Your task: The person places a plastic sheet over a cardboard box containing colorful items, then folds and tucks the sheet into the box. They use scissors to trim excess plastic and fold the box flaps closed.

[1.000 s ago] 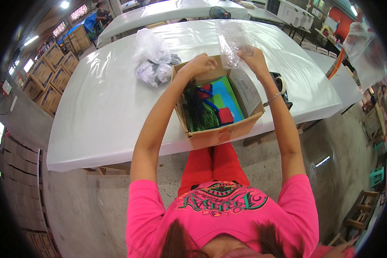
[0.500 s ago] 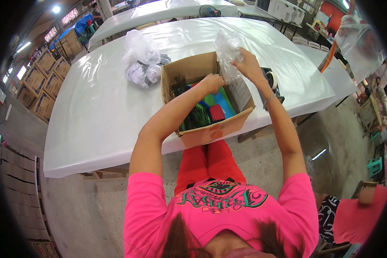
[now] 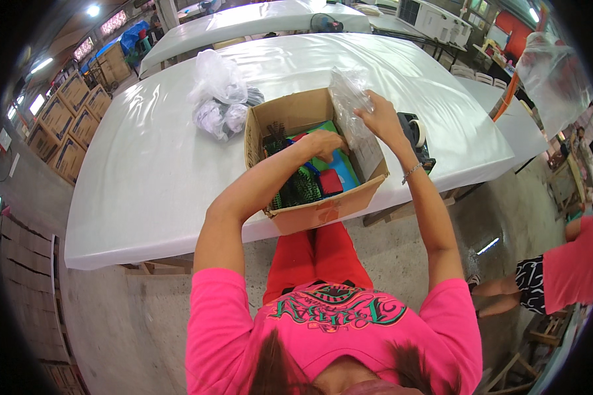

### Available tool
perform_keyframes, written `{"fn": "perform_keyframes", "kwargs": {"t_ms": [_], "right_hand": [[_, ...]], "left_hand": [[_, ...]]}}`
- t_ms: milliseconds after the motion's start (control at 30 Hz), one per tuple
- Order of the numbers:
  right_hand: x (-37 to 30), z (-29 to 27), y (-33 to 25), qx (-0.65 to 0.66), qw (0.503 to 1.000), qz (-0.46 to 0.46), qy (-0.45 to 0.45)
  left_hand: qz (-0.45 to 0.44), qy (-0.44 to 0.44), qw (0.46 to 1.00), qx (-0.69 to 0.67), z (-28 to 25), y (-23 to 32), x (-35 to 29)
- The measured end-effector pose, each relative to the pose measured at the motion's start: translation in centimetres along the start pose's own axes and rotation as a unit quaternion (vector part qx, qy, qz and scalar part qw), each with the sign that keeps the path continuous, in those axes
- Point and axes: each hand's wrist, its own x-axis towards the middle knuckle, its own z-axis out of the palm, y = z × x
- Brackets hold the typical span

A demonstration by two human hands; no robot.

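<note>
An open cardboard box [image 3: 323,216] stands at the near edge of a white-covered table. Inside it lie dark bristly brushes [image 3: 303,186], a red block-like piece [image 3: 331,181] and a flat green and blue sheet or packet [image 3: 342,166]. Over the box's contents is my left hand [image 3: 324,143], its fingers loosely apart, with nothing visible in them; the fingertips are partly hidden. My right hand [image 3: 381,120] pinches a clear plastic bag [image 3: 349,92] at the box's right wall. Part of that bag hangs down inside the box.
Left of the box sits a knotted white plastic bag [image 3: 219,99] with dark contents. A black tape dispenser [image 3: 418,135] lies to the right. Stacked cartons [image 3: 69,122] stand far left, and a person in a pink shirt [image 3: 574,263] is at the right.
My left hand has moved slightly down, away from the plastic bag, and its fingers have loosened. The right hand keeps its hold on the bag, a little lower in view.
</note>
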Motion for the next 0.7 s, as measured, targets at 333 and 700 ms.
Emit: {"fn": "perform_keyframes", "kwargs": {"t_ms": [333, 700], "right_hand": [[-1.1, 0.7, -0.7, 0.353, 0.930, 0.052, -0.092], [-2.3, 1.4, 0.7, 0.235, 0.971, 0.050, -0.007]], "left_hand": [[0.050, 0.023, 0.998, 0.040, 1.5, 0.2, 0.0], [0.003, -0.010, 0.990, 0.142, 1.4, 1.4, 1.0]]}}
